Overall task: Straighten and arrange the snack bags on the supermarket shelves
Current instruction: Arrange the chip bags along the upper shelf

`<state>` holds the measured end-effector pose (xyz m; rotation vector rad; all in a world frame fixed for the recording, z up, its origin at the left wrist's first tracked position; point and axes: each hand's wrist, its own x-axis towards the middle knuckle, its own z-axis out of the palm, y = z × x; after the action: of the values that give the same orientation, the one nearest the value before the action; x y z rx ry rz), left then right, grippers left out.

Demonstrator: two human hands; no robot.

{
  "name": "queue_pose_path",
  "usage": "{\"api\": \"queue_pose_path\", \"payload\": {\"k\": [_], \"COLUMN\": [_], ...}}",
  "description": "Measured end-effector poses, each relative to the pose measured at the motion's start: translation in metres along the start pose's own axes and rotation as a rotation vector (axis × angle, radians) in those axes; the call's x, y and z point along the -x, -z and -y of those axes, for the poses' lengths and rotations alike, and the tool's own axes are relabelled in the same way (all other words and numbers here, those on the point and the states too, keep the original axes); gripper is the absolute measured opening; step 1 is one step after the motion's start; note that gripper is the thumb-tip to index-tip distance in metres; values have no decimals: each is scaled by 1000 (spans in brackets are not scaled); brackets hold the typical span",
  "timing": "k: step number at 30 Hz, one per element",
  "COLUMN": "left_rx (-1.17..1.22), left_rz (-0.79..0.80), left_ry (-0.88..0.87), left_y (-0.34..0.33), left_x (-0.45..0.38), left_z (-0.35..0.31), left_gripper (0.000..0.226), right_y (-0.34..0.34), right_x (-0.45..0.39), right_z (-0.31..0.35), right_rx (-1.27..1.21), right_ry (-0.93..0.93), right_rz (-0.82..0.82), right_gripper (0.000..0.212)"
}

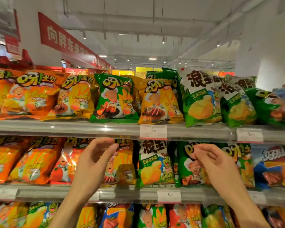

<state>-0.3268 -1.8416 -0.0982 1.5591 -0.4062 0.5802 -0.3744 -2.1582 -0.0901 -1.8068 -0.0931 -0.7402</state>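
Both hands raised before the middle shelf, holding nothing. Left hand [95, 160]: fingers loosely curved, thumb apart, palm turned inward, in front of a yellow potato-snack bag [122, 163]; whether it touches the bag, cannot tell. Right hand [215, 163]: fingers bent, tips drawn near the thumb, in front of a green potato-snack bag [189, 162]; contact unclear. Between the hands, a green-and-white corn-soup chip bag [155, 163] stands upright. Left of the left hand, orange bags [33, 160] lean in a row. Right of the right hand, a blue bag [271, 167]. Above the hands, the upper shelf edge [72, 127] with a price tag [153, 131]; above that, more bags, a green one [115, 97] among yellow, some tilted.
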Motion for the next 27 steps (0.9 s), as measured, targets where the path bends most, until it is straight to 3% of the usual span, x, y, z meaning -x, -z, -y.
{"api": "queue_pose_path", "payload": {"k": [10, 16, 21, 24, 27], "left_rx": [21, -118, -348, -454, -636], "left_rz": [27, 36, 39, 80, 134], "left_ry": [-125, -222, -262, -227, -205], "left_y": [-3, -26, -62, -84, -105], "left_x": [-61, -88, -117, -134, -143], "left_z": [-20, -44, -59, -60, -57], "left_gripper": [9, 13, 8, 28, 50], "right_y": [-1, 6, 9, 11, 10], "right_x": [-59, -98, -137, -156, -167], "right_z": [42, 56, 52, 43, 30], "right_rx": [165, 439, 832, 999, 998], "right_ry": [133, 263, 457, 449, 465], "right_rz": [-58, -125, -243, -211, -151], "right_gripper": [11, 7, 44, 65, 72]}}
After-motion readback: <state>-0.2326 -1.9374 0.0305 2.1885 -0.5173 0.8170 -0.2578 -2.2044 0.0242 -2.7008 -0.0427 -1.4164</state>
